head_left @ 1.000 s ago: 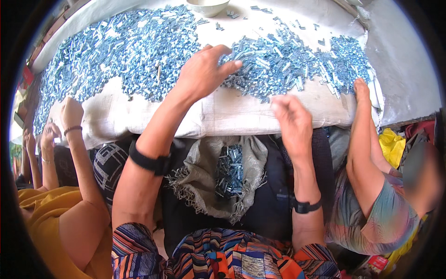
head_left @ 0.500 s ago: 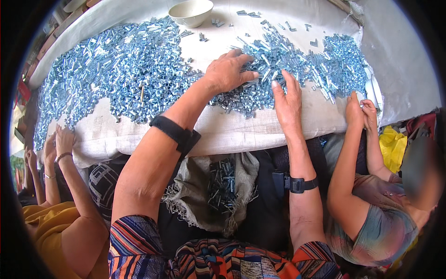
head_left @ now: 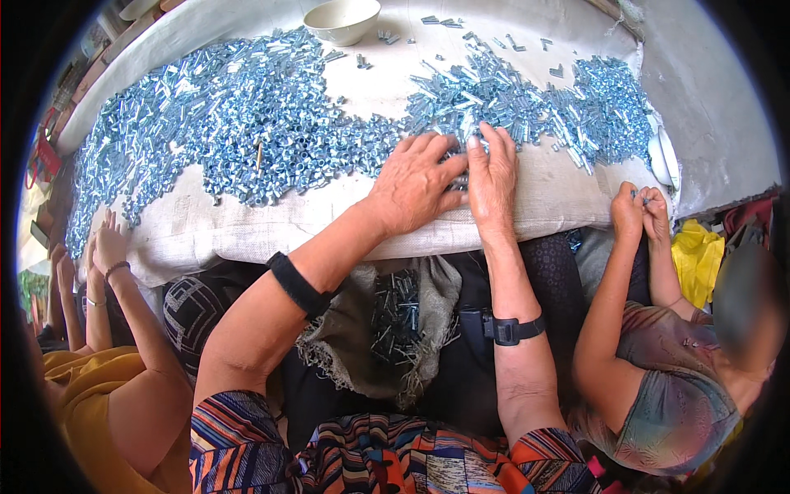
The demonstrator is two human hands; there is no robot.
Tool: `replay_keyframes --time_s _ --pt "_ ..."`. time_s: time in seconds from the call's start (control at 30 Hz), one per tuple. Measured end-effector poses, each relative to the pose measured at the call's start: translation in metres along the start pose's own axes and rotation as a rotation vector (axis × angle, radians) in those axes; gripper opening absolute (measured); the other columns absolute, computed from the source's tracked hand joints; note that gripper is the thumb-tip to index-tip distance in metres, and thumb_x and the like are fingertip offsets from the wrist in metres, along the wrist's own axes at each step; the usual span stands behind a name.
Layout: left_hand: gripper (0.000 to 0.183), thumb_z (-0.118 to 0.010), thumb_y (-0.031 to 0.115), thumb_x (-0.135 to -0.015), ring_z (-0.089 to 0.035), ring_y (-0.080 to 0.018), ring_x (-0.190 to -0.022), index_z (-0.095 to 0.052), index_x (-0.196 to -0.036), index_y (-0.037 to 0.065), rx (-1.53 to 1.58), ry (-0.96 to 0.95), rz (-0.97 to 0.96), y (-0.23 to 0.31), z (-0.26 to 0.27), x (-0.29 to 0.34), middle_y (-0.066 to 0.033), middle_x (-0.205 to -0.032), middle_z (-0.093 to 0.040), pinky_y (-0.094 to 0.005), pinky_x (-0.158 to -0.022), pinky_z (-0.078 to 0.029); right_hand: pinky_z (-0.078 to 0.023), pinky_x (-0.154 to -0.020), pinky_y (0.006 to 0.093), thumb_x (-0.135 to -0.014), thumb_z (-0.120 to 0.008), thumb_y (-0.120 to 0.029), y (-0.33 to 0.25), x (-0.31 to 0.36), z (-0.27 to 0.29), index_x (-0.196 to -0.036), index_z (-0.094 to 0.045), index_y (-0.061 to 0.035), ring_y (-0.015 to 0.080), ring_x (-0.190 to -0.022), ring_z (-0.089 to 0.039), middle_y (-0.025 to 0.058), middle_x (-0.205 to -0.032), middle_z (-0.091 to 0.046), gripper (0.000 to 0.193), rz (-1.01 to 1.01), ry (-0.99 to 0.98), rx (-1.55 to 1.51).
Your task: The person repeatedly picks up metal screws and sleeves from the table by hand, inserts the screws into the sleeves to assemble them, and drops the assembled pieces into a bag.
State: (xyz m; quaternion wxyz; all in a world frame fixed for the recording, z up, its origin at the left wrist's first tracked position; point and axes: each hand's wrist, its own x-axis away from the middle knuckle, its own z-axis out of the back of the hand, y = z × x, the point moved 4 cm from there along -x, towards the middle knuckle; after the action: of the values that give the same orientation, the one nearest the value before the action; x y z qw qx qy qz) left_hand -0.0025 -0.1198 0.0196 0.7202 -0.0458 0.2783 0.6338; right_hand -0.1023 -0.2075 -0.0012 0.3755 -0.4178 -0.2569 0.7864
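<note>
Small shiny blue-silver metal tubes lie heaped across a cloth-covered table. Palm down, my left hand rests on the near edge of the heap, its fingers bent but apart. Close beside it, my right hand stands on edge with its fingers stretched toward the heap. A few tubes show in the narrow gap between the two hands; what lies under my left palm is hidden. Below the table edge, more metal pieces lie on a frayed grey-brown cloth on my lap.
A cream bowl stands at the far side, with a few loose tubes near it. A white dish sits at the table's right end. Co-workers sit close on both sides; the right one's hands hold something small. A yellow bag lies at right.
My left hand has drawn back toward me from the middle of the heap, and my right hand has shifted slightly left. They are now closer together, with tubes at the near edge between them.
</note>
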Motion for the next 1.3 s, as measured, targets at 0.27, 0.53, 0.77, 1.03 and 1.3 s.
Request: replay_keyframes --time_s 0.27,0.53,0.77,1.03,1.3 --pt "0.034 -0.061 0.029 -0.078 -0.046 -0.0307 -0.113 -0.061 -0.107 0.011 -0.043 0.019 0.032 -0.007 0.013 0.021 -0.0103 -0.118 -0.052 -0.0428 -0.095 -0.036 -0.03 -0.101 0.0462 -0.089 -0.053 -0.027 -0.025 0.011 -0.027 -0.117 -0.056 -0.0045 0.0381 -0.119 -0.04 0.0216 -0.131 -0.043 0.036 -0.034 0.113 0.096" --pt "0.035 -0.057 0.022 -0.077 -0.047 -0.0328 -0.113 -0.059 -0.109 0.009 -0.177 0.074 0.102 -0.037 0.029 0.041 -0.0143 -0.115 -0.052 -0.0449 -0.095 -0.036 -0.029 -0.102 0.0461 -0.088 -0.054 -0.026 -0.063 0.017 -0.066 -0.112 -0.059 -0.0044 0.0405 -0.118 -0.04 0.023 -0.131 -0.042 0.033 -0.066 0.137 -0.008" --pt "0.04 -0.057 0.025 -0.079 -0.042 -0.0308 -0.119 -0.055 -0.117 0.011 -0.228 0.07 0.125 -0.05 0.036 0.045 -0.0129 -0.122 -0.049 -0.0458 -0.1 -0.031 -0.03 -0.102 0.046 -0.087 -0.055 -0.028 -0.068 0.018 -0.076 -0.107 -0.06 -0.0015 0.0396 -0.121 -0.038 0.0266 -0.129 -0.042 0.034 0.003 0.093 -0.156" --pt "0.056 -0.061 0.044 -0.078 -0.034 -0.032 -0.129 -0.051 -0.126 0.016 -0.153 0.04 0.122 -0.02 0.021 0.032 -0.0139 -0.134 -0.043 -0.0528 -0.107 -0.021 -0.039 -0.092 0.0334 -0.097 -0.046 -0.032 -0.039 0.024 -0.028 -0.099 -0.06 0.0007 0.0224 -0.104 -0.052 0.0143 -0.107 -0.057 0.036 -0.198 0.103 -0.633" --pt "0.046 -0.058 0.036 -0.082 -0.031 -0.0339 -0.131 -0.054 -0.12 0.01 -0.195 0.052 0.055 -0.001 -0.01 0.002 -0.0139 -0.134 -0.043 -0.0503 -0.107 -0.023 -0.042 -0.084 0.0281 -0.096 -0.049 -0.025 -0.034 0.024 -0.012 -0.104 -0.058 0.0027 0.0146 -0.093 -0.053 0.0086 -0.099 -0.059 0.031 -0.279 0.108 -0.748"
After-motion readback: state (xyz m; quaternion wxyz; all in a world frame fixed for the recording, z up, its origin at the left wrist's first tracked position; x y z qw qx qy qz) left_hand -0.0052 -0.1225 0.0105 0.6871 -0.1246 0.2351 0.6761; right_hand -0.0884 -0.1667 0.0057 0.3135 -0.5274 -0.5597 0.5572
